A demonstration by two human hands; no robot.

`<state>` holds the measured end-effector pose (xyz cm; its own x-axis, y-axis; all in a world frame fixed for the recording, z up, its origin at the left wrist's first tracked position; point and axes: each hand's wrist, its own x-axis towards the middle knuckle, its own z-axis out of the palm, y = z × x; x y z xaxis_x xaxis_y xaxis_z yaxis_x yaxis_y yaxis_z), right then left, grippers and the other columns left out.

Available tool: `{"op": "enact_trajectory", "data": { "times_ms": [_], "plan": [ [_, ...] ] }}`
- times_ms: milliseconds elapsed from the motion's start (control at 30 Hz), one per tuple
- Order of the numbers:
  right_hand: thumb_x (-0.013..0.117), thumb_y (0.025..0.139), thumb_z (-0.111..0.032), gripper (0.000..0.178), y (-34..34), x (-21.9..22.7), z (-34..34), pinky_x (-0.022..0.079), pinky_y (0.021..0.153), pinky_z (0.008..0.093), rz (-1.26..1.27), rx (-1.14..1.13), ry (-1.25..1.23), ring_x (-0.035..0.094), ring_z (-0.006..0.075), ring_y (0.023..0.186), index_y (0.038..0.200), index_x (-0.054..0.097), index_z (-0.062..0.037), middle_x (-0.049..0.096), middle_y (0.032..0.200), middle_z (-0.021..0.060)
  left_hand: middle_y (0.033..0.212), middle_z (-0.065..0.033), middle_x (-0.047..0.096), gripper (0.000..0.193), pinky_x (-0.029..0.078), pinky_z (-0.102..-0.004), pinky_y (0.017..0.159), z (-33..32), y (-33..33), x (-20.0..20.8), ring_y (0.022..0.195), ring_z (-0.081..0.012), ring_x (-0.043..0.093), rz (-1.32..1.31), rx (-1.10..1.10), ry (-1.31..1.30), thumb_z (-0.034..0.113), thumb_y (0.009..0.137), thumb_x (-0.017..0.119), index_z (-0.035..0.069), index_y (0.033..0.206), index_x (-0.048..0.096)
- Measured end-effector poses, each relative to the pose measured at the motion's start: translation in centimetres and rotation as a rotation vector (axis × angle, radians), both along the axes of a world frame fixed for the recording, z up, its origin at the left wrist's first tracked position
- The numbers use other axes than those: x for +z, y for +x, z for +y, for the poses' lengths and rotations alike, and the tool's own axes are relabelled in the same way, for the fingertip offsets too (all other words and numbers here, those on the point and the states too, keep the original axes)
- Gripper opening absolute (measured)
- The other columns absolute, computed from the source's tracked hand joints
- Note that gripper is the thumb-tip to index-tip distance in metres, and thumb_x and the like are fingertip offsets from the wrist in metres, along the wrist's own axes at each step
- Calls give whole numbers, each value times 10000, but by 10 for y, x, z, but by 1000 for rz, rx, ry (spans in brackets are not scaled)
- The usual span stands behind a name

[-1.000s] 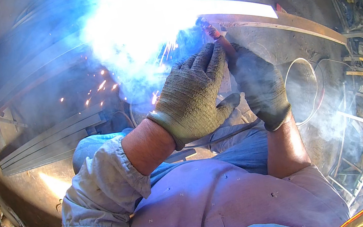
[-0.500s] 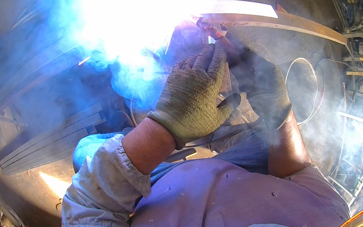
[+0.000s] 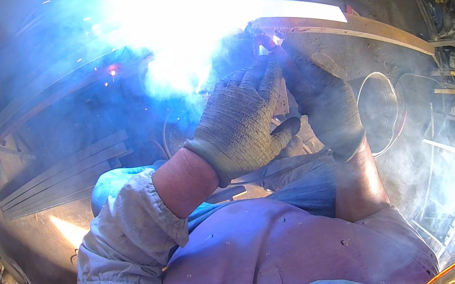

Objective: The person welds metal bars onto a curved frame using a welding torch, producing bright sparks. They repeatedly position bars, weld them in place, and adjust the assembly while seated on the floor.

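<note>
A blinding white-blue welding glare (image 3: 182, 22) hides the work at the top middle. My right hand (image 3: 327, 103), in a dark greyish glove, is closed round a welding electrode holder (image 3: 263, 40); its reddish front end points into the glare. Only that end shows, and my fingertips are partly lost in shade. Beside it my left hand (image 3: 242, 124), in a grey-green textured glove, is held back up with fingers stretched forward and thumb apart. Its fingertips lie close to the right hand and holder; whether they touch, I cannot tell. A brightly lit metal bar (image 3: 305, 10) runs right from the glare.
A long beam (image 3: 379, 36) curves across the right side below the bar. Several flat metal lengths (image 3: 66, 173) lie at left. A looped cable (image 3: 396, 106) hangs right of my right hand. A ladder-like metal frame (image 3: 454, 148) stands at far right. Smoke drifts around.
The glare has spread slightly, and small sparks with a reddish glow show left of it. Smoke over my right hand has thinned. Both hands have barely moved.
</note>
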<state>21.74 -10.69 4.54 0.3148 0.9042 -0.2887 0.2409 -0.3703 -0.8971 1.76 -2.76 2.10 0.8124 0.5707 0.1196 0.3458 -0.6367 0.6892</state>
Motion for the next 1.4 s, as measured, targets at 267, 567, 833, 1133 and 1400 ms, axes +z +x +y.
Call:
{"op": "enact_trajectory", "data": {
  "times_ms": [267,567,833,1133,1400],
  "plan": [
    [721,1207,-220,326,-4,-10,-8,614,944,310,239,-150,70,733,132,1075,1460,788,-25,798,1309,80,1666,-308,581,1038,532,-563,1221,-3,-4,11,1433,-494,653,6,37,-77,463,987,885,-66,1751,424],
    [712,1213,-258,365,1,-9,-11,617,912,296,-2,-60,-39,721,88,1049,1551,787,-144,805,1226,33,1639,-323,565,1002,509,-586,1245,-1,-2,1,1446,-504,618,-20,7,6,444,985,851,-65,1729,414],
    [705,1198,-193,411,-3,1,-4,618,999,323,-112,34,72,737,125,1152,1599,737,-111,783,1392,75,1644,-340,557,1031,504,-594,1243,-2,-2,3,1427,-502,626,-5,2,69,431,975,856,-77,1737,382],
    [685,1198,-245,370,-4,-2,-8,632,943,357,-31,-76,-45,780,154,1070,1524,797,-109,829,1310,89,1494,-296,646,1015,533,-582,1166,0,-1,12,1319,-486,676,25,-3,-79,407,963,856,-67,1734,397],
    [650,1198,-161,366,2,-12,-7,634,910,362,-174,41,176,774,173,1042,1537,785,-140,813,1230,70,1420,-268,660,798,537,-563,1156,-2,1,5,1295,-466,679,-63,4,30,332,959,865,-65,1561,525]
  ]
}}
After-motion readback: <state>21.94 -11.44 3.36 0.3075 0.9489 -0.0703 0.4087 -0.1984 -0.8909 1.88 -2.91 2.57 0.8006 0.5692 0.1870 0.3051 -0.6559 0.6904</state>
